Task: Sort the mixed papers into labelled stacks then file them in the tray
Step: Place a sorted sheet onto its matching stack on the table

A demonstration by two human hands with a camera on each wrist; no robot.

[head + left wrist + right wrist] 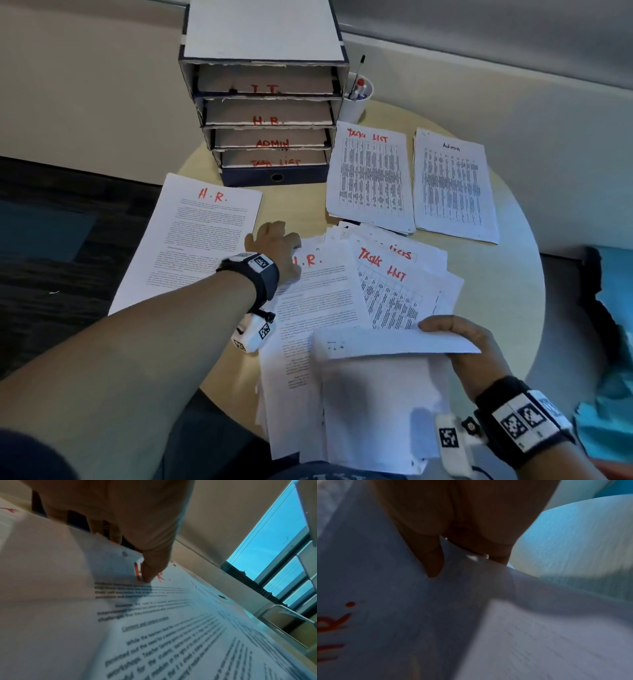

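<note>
Three sorted stacks lie on the round table (507,274) in the head view: an H.R. stack (191,240) at the left, a Task List stack (371,178) and an Admin stack (454,188) at the far right. Beyond them stands the labelled tray (267,113), with a pen cup (358,97) just beside it. Mixed papers (342,301) fan out near the person. Their left hand (274,246) rests on an H.R. sheet (318,291), while the right hand (462,339) grips a lifted sheet (383,377).

From the left wrist, a fingertip (147,574) presses that H.R. sheet (154,615) by its red heading.

From the right wrist, blurred fingers (433,561) pinch the lifted sheet (402,615).
</note>
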